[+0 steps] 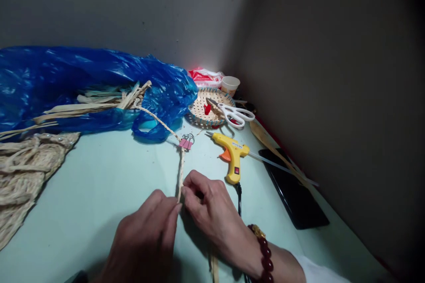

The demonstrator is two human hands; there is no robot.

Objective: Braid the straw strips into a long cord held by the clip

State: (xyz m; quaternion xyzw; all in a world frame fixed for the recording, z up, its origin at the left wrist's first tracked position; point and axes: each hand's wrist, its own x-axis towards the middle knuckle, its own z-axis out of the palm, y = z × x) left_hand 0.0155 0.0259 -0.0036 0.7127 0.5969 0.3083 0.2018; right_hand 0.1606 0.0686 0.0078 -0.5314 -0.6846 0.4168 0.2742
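A thin braided straw cord (181, 168) runs from a bundle of dry straw strips (129, 98) through a pink binder clip (186, 143) and down to my hands. My left hand (149, 225) pinches the cord's near end between thumb and fingertips. Just to the right, my right hand (209, 203) has thumb and forefinger closed at the same cord. Its other fingers are curled. Loose straw strips (214, 265) hang below my right hand, partly hidden by it. A dark red bead bracelet (266, 256) circles my right wrist.
A yellow glue gun (235, 159) lies right of the cord, its cable running beneath my right arm. Behind it, white-handled scissors (236, 115) rest on a woven basket (195, 117). A black tablet (299, 199), blue plastic bag (99, 62), paper cup (230, 84) and woven straw piece (29, 177) lie around.
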